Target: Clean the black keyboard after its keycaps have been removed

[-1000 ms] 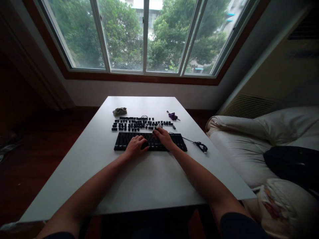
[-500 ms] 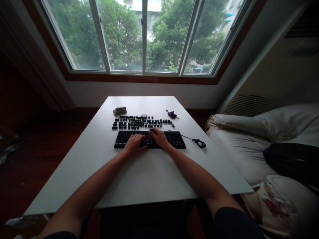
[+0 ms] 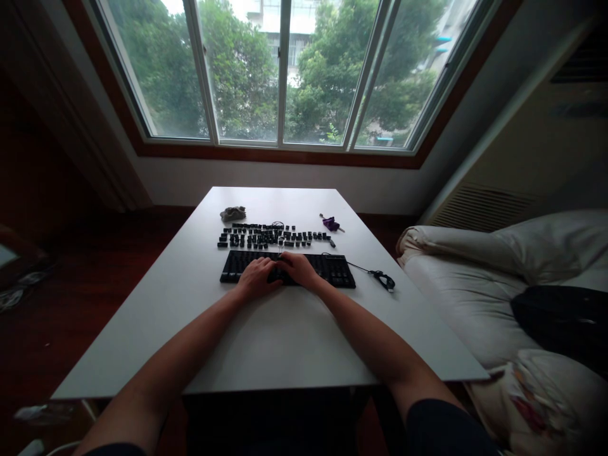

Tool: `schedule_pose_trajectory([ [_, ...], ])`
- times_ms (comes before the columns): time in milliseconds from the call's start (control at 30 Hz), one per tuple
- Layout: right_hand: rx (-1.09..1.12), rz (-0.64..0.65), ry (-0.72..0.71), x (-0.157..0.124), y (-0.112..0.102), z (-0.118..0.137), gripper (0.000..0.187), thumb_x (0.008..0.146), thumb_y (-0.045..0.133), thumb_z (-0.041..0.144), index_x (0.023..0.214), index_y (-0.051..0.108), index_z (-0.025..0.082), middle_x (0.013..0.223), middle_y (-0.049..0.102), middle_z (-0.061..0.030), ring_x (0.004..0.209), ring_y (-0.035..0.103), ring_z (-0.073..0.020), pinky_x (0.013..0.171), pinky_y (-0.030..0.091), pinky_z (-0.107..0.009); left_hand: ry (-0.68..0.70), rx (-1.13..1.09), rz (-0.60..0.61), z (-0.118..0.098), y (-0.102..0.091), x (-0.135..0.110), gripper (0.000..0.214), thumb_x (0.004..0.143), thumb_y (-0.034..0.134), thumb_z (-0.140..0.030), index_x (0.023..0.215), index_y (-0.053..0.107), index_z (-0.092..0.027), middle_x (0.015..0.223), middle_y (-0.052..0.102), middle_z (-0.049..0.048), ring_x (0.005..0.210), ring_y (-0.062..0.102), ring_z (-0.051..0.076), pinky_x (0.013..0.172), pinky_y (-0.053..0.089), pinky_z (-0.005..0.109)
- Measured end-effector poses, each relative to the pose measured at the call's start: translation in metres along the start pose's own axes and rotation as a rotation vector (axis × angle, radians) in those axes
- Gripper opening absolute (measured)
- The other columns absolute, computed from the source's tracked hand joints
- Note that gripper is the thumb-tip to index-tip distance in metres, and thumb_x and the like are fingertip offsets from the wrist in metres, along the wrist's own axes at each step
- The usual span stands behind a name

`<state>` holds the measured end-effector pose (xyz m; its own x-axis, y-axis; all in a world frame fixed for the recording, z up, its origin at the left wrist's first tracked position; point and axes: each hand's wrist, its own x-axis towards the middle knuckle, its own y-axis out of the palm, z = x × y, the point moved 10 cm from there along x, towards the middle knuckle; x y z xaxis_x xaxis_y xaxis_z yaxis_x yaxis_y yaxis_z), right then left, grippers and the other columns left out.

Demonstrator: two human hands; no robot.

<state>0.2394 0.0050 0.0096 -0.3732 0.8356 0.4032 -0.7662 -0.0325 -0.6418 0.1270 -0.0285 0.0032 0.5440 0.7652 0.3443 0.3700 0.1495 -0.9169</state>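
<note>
A black keyboard (image 3: 232, 269) lies on the white table, with many keycaps off it. My left hand (image 3: 256, 277) rests palm down over its left-middle part, fingers stretched forward and thumb apart toward the right. Close beside it, my right hand (image 3: 298, 267) is closed over the middle of the keyboard. Thin wire prongs (image 3: 280, 243) stick up from its fingertips, apparently part of a keycap puller; the rest is hidden by the fingers. Loose black keycaps (image 3: 261, 238) stand in uneven rows just beyond the keyboard.
A grey crumpled cloth (image 3: 232, 214) lies at the far left of the table (image 3: 285, 342). Farther right are a purple cloth-like item (image 3: 330, 223) and a coiled cable (image 3: 382, 279) running from the keyboard. A pale sofa (image 3: 456, 297) stands to the right, below a wide window.
My right hand has shifted slightly left, closer to my left hand, and the wire prongs now show above its fingertips. The whole view has moved a little.
</note>
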Motion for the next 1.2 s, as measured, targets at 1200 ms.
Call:
schedule_pose_trajectory([
  [1200, 0.419, -0.121, 0.090, -0.026, -0.008, -0.001, 0.031, 0.087, 0.067, 0.049, 0.091, 0.070, 0.019, 0.080, 0.074, -0.0040, 0.073, 0.067, -0.0192, 0.070, 0.054, -0.030, -0.027, -0.271, -0.076, 0.013, -0.001, 0.001, 0.027, 0.100, 0.053, -0.037, 0.113, 0.072, -0.025, 0.104, 0.072, 0.0062, 0.095, 0.064, 0.022, 0.087, 0.047, 0.034],
])
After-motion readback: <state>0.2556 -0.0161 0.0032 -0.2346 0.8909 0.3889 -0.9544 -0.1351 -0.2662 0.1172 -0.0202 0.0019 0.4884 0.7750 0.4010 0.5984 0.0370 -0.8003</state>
